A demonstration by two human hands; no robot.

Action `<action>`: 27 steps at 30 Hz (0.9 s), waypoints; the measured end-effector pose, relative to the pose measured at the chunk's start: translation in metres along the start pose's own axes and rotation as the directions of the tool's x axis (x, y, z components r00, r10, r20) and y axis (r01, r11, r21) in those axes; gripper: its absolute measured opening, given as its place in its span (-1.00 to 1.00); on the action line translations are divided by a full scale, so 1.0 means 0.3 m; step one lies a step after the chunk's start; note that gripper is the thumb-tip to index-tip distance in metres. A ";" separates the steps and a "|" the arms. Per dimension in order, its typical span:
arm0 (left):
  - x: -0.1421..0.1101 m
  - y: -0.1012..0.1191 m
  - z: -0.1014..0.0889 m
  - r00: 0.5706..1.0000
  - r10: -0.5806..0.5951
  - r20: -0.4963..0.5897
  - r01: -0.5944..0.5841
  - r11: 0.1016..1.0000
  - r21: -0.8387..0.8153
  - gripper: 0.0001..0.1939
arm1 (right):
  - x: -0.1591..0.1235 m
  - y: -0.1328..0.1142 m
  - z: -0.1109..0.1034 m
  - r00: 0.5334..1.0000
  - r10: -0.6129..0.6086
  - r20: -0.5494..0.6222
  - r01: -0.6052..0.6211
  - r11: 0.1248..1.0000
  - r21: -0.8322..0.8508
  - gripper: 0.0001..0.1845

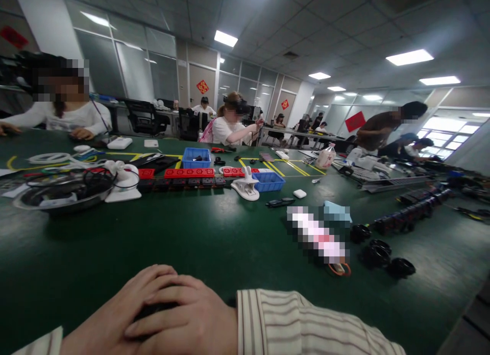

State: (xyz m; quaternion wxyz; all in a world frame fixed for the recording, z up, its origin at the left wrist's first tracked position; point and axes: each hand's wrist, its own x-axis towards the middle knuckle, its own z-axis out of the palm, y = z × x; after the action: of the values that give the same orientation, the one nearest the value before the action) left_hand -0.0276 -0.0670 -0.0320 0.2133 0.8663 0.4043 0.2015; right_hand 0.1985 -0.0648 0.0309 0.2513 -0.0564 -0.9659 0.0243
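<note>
My left hand [126, 299] and my right hand [191, 314] rest together at the near edge of a green tabletop [222, 242]. The right hand lies across the left, its fingers stretched and slightly apart over it. Part of the left hand's fingers is hidden under the right. A dark gap shows between the hands; whether it is shadow or a thing I cannot tell. Beyond and to the right lies a long pink-and-white item [316, 235], blurred out, with an orange loop at its end. A light blue item [337, 212] sits behind it.
Farther off are two blue bins [270, 184], a row of red and black blocks [189, 174], a white clip-like stand [246, 187] and a small white case [299, 193]. A metal basin [32, 204] holds cables at left. Black rings [400, 267] lie right. Several people sit or stand beyond.
</note>
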 end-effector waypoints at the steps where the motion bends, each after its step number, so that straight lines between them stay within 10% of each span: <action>1: -0.008 -0.016 0.007 1.000 0.004 0.019 -0.005 1.000 0.004 -0.10 | 0.002 -0.004 -0.003 0.999 0.033 -0.042 -0.033 0.999 0.015 -0.78; 6: 0.001 -0.002 -0.016 0.995 -0.014 0.096 0.010 0.999 0.044 -0.06 | 0.004 -0.023 0.003 0.917 0.338 -0.213 -0.312 0.939 0.144 -0.60; 11: 0.049 0.115 -0.077 0.996 0.039 0.079 -0.039 0.999 0.002 -0.39 | 0.003 -0.032 0.033 0.861 0.488 -0.141 -0.487 0.872 0.043 -0.49; 27: 0.046 0.093 -0.035 0.998 0.005 0.063 -0.004 1.000 -0.024 -0.42 | 0.028 -0.018 -0.029 0.996 0.075 0.043 -0.077 0.995 0.066 -0.81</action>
State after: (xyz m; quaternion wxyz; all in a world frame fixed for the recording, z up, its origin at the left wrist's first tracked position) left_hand -0.0076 -0.0703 -0.0060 0.2358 0.8705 0.3930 0.1795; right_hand 0.1951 -0.0690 0.0430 0.2322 -0.0841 -0.9667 0.0676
